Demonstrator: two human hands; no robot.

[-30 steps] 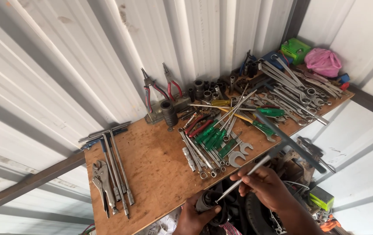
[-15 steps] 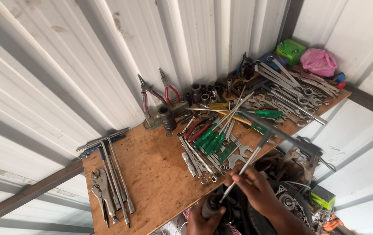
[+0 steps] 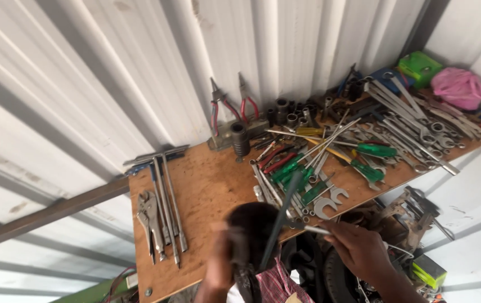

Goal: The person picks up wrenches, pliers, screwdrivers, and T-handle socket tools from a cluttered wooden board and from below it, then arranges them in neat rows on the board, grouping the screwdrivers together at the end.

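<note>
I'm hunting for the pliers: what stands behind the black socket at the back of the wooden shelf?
Behind the black socket, two red-handled pliers stand upright in a grey metal block against the corrugated wall. The block hides their lower handle ends.

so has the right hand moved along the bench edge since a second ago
Yes. The right hand has slid left along the wooden bench edge: earlier it sat below the green-handled screwdrivers, now it sits below the open-end spanner, holding a thin metal rod.
</note>
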